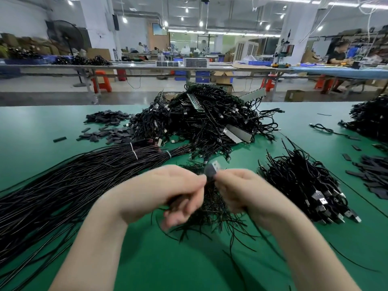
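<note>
Both hands work above the near middle of the green surface (147, 259): left hand (168, 194) and right hand (241, 190) pinch one USB plug (212, 170) between them, over loose black cables (210, 219).

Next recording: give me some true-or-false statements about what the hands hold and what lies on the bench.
Both the left hand and the right hand hold one USB plug between them. True.
The table is blue. False: it is green.
A tied wire bundle lies left of the hands. True.
The plug-ended cable pile lies left of the hands. False: it lies to their right.
</note>
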Demonstrator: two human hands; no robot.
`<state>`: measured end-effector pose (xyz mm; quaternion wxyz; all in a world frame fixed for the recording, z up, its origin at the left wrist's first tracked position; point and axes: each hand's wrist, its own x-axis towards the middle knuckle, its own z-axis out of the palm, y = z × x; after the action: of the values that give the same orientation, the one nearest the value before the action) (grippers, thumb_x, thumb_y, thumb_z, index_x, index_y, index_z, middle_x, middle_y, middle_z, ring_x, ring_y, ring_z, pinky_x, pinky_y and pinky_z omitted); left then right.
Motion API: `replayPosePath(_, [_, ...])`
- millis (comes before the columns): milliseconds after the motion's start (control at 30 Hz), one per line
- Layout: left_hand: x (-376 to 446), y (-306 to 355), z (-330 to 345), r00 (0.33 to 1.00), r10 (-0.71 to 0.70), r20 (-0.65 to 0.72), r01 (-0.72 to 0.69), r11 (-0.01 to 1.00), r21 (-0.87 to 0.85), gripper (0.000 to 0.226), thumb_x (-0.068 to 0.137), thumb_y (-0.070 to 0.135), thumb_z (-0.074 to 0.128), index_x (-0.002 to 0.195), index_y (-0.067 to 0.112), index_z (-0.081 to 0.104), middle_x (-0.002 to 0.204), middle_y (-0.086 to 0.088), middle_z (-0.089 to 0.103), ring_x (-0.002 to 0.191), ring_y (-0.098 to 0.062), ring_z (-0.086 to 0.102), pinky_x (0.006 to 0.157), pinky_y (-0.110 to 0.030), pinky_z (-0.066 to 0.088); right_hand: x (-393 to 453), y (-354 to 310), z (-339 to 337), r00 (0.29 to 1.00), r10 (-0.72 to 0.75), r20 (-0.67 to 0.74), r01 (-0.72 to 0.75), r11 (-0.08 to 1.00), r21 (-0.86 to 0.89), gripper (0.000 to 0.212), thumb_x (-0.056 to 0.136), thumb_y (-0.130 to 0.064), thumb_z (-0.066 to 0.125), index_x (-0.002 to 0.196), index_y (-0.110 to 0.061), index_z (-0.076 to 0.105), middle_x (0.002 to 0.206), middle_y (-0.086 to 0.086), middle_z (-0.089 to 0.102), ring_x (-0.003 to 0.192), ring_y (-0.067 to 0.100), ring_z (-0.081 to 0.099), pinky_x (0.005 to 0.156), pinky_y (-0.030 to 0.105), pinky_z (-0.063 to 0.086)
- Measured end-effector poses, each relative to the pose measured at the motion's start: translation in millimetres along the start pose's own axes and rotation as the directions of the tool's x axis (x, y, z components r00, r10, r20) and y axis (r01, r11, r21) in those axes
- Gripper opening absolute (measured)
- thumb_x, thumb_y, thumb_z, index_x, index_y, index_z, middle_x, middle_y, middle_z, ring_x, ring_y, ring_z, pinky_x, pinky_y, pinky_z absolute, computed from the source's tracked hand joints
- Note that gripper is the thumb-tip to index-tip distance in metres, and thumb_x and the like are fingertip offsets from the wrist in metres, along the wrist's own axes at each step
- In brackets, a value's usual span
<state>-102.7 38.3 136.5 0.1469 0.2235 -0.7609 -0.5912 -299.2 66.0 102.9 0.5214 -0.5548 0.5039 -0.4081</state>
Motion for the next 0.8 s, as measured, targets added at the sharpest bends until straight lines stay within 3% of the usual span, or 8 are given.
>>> replayPosePath(133, [20, -7, 8, 0.96, -0.006, -0.279, 0.067, 0.976, 0.208, 0.036, 0.099, 0.043, 0.038, 0.104, 0.027, 0.069, 0.088, 0.007, 0.077, 0.082, -0.006, 0.07, 0.08, -0.024, 0.054, -14, -16, -9, 0.994, -0.113, 0.004, 0.112, 0.986, 0.124, 0.035, 0.103, -0.028, 0.042, 0.083, -0.011, 0.065, 0.051, -0.009, 0.029, 0.042, 0.008, 0.02, 0.042, 0.018, 0.02])
replayPosePath(267, [30, -6, 12, 0.863, 0.151, -0.481, -0.269, 0.945, -0.186, 0.04, 0.091, 0.045, 0.038, 0.121, 0.031, 0.059, 0.112, 0.012, 0.072, 0.11, -0.001, 0.064, 0.086, -0.014, 0.051, -17, -19, 14, 0.952, -0.251, 0.173, 0.22, 0.959, 0.177, 0.024, 0.102, -0.026, 0.041, 0.099, -0.015, 0.062, 0.055, -0.008, 0.044, 0.046, 0.009, 0.034, 0.046, 0.019, 0.029])
replayPosePath(367, [30, 1, 12, 0.833, 0.158, -0.53, -0.437, 0.776, -0.454, 0.044, 0.09, 0.043, 0.04, 0.115, 0.02, 0.068, 0.114, -0.001, 0.073, 0.108, -0.012, 0.068, 0.084, -0.02, 0.055, -11, -6, 29, 0.907, -0.21, 0.365, 0.146, 0.97, 0.194, 0.024, 0.1, -0.03, 0.043, 0.09, -0.022, 0.064, 0.059, -0.004, 0.051, 0.047, 0.012, 0.043, 0.049, 0.019, 0.038])
replayPosePath(433, [24, 6, 11, 0.838, 0.155, -0.524, -0.451, 0.737, -0.504, 0.042, 0.088, 0.041, 0.043, 0.091, 0.018, 0.078, 0.095, -0.005, 0.076, 0.089, -0.014, 0.073, 0.072, -0.023, 0.058, -5, 5, 31, 0.898, -0.114, 0.425, 0.084, 0.993, 0.089, 0.029, 0.101, -0.037, 0.045, 0.084, -0.024, 0.065, 0.056, -0.005, 0.047, 0.045, 0.011, 0.039, 0.047, 0.018, 0.035])
replayPosePath(533, [7, 9, 3, 0.884, 0.214, -0.416, -0.39, 0.827, -0.404, 0.046, 0.095, 0.04, 0.047, 0.056, 0.024, 0.067, 0.049, 0.006, 0.059, 0.045, -0.011, 0.059, 0.05, -0.022, 0.048, 3, 11, 15, 0.975, 0.016, 0.221, 0.013, 0.992, -0.129, 0.042, 0.086, -0.057, 0.055, 0.062, -0.023, 0.053, 0.051, -0.008, 0.035, 0.046, 0.011, 0.028, 0.047, 0.022, 0.024])
replayPosePath(600, [-2, 7, -2, 0.937, 0.259, -0.233, -0.315, 0.916, -0.249, 0.048, 0.095, 0.043, 0.047, 0.051, 0.026, 0.059, 0.038, 0.01, 0.046, 0.033, -0.007, 0.046, 0.045, -0.023, 0.035, 3, 7, -3, 0.999, 0.0, 0.043, 0.009, 0.981, -0.195, 0.048, 0.079, -0.061, 0.058, 0.056, -0.023, 0.041, 0.05, -0.008, 0.033, 0.047, 0.014, 0.024, 0.047, 0.02, 0.025])
replayPosePath(700, [1, 1, 1, 0.994, 0.069, -0.086, -0.059, 0.992, 0.115, 0.048, 0.095, 0.054, 0.048, 0.068, 0.021, 0.071, 0.046, 0.002, 0.06, 0.042, -0.01, 0.056, 0.052, -0.021, 0.045, -5, -5, -20, 0.998, -0.052, -0.04, 0.054, 0.998, 0.037, 0.043, 0.084, -0.054, 0.057, 0.056, -0.021, 0.053, 0.049, -0.008, 0.032, 0.044, 0.011, 0.022, 0.043, 0.017, 0.026])
replayPosePath(800, [20, -6, 10, 0.956, 0.061, -0.285, 0.028, 0.954, 0.298, 0.046, 0.092, 0.054, 0.038, 0.096, 0.025, 0.072, 0.08, 0.007, 0.076, 0.075, -0.006, 0.07, 0.074, -0.023, 0.052, -16, -18, -17, 0.98, -0.198, 0.031, 0.189, 0.963, 0.192, 0.028, 0.094, -0.039, 0.057, 0.091, -0.016, 0.073, 0.053, -0.008, 0.038, 0.043, 0.008, 0.027, 0.043, 0.018, 0.026])
